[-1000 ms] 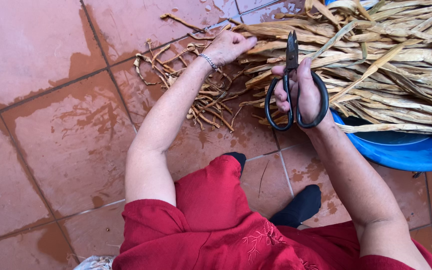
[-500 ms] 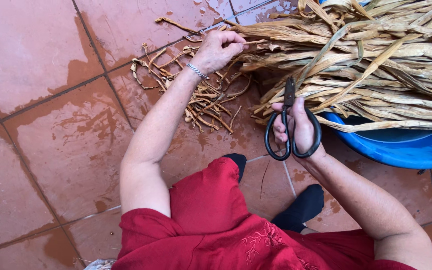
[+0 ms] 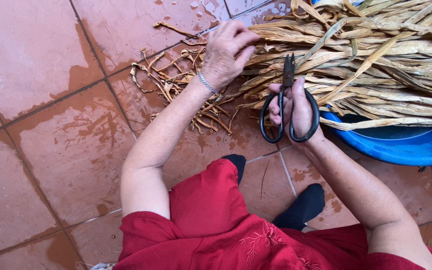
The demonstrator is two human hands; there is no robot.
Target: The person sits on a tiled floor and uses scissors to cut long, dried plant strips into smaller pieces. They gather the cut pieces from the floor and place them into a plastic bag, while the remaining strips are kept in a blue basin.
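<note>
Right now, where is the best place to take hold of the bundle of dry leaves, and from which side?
Probably the cut ends of the dry leaves, from the floor side as the left hand does: there they lie close together, free of the blue tub.

Your right hand (image 3: 296,107) is drawing the black scissors (image 3: 288,102) down and back from the dried leaf bundle (image 3: 371,65), so the blades now sit at its cut ends. Your left hand (image 3: 226,52) is shifting right along the stalk ends, over the trimmed scraps (image 3: 176,82).
</note>
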